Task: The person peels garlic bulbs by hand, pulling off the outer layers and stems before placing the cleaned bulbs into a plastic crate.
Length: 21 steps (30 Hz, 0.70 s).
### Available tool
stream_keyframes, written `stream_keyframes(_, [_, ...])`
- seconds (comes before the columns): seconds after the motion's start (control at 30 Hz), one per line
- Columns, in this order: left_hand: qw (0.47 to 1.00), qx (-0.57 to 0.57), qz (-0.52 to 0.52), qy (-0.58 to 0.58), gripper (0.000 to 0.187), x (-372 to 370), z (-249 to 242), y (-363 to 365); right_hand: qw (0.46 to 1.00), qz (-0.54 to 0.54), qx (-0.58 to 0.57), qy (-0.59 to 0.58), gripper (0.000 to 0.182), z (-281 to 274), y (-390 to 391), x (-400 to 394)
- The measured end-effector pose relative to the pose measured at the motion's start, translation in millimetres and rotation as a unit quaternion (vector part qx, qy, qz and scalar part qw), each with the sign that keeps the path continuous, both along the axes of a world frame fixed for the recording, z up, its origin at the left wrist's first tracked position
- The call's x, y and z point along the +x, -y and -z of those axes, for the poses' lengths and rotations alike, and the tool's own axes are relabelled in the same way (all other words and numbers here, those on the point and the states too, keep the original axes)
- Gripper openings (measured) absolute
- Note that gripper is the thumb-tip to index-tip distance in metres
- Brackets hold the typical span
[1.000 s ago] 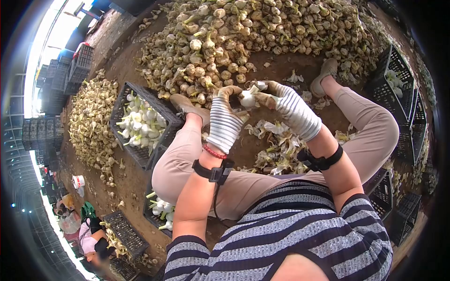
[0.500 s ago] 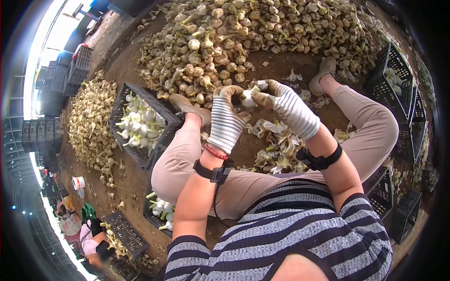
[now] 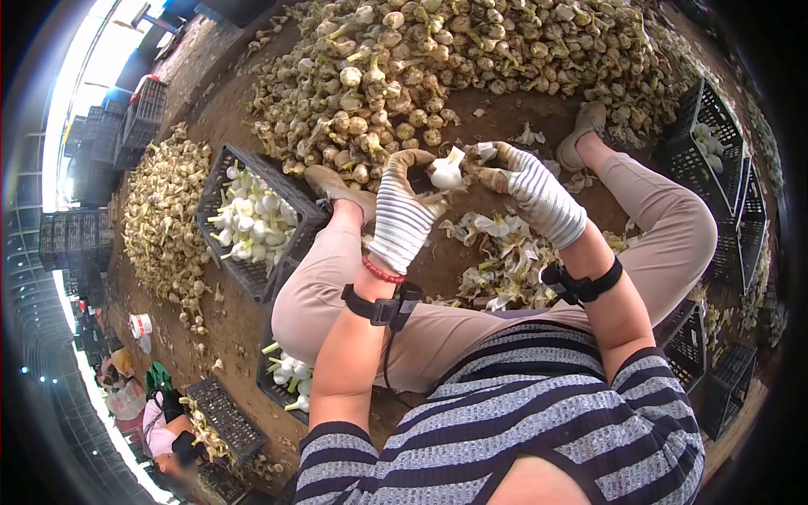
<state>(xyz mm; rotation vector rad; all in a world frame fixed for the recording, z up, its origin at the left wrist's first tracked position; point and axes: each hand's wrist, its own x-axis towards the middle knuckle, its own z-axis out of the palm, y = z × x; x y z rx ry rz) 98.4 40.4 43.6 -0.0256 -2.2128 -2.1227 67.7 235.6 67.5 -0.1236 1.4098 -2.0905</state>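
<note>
while both gloved hands are meeting out in front of the knees, i'm watching a white garlic bulb [image 3: 444, 174] being held between them, just above the bare dirt and on the near side of the big garlic pile [image 3: 471, 67]. my left hand [image 3: 402, 210] is curling around the bulb from the left, fingers bent and closing on its lower side, thumb arching over the top. my right hand [image 3: 532, 189] is coming in from the right, its fingertips pinching at a loose flap of skin [image 3: 486, 151] near the bulb's upper right; how tightly they're pressing i can't tell. the bulb's long axis is running roughly near-to-far, stem stub pointing away from me and slightly right, so the left hand is the nearer one and is carrying the weight. peeled husks [image 3: 505, 261] are lying between the legs, and a dark crate [image 3: 220, 181] of cleaned white bulbs is sitting to the left beside the left foot.
</note>
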Motion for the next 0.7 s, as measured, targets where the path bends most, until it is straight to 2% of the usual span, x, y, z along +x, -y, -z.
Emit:
stream_keyframes(0.07, [0.999,-0.028,-0.002,-0.022,0.061,1.1,-1.1,-4.8,0.997,0.027,0.070,-0.019,0.037,-6.0,8.6,1.3])
stream_keyframes(0.1, [0.992,-0.111,-0.004,-0.064,0.061,2.6,-2.7,-6.9,0.988,0.020,0.125,-0.087,0.034,-17.5,12.1,2.2])
stream_keyframes(0.17, [0.956,-0.257,-0.023,-0.143,0.062,1.2,3.0,-5.2,0.987,0.025,0.130,-0.095,0.033,-3.9,13.6,-1.0])
stream_keyframes(0.2, [0.956,-0.257,-0.023,-0.142,0.062,2.0,0.8,-5.8,0.985,0.028,0.134,-0.103,0.032,1.0,14.6,-1.8])
stream_keyframes(0.27, [0.979,-0.191,-0.016,-0.076,0.060,4.8,-5.1,-6.8,0.989,0.035,0.106,-0.097,0.030,3.3,11.1,0.0])
stream_keyframes(0.3, [0.979,-0.191,-0.017,-0.075,0.060,4.8,-1.9,-6.5,0.996,0.025,0.056,-0.064,0.031,2.8,9.7,-0.4])
stream_keyframes(0.33, [0.996,-0.082,-0.006,-0.026,0.059,4.2,3.2,-6.4,0.999,0.015,0.005,-0.031,0.032,1.2,9.9,-0.3])
stream_keyframes(0.37, [0.999,0.028,0.006,0.022,0.059,3.3,6.5,-6.3,1.000,-0.004,-0.012,0.011,0.042,-3.9,5.4,0.2])
stream_keyframes(0.5, [0.997,0.054,0.039,0.027,0.058,-2.0,4.4,2.0,0.999,-0.006,-0.026,0.024,0.036,4.3,-1.6,-0.5])
stream_keyframes(0.6, [0.999,-0.022,0.034,0.011,0.060,-1.7,5.4,3.4,0.999,-0.025,0.015,-0.037,0.038,4.3,-2.7,-0.5])
stream_keyframes(0.7, [1.000,-0.002,0.012,-0.005,0.061,-1.4,5.8,-1.0,0.998,0.004,0.055,-0.042,0.037,-1.8,-2.9,-0.3])
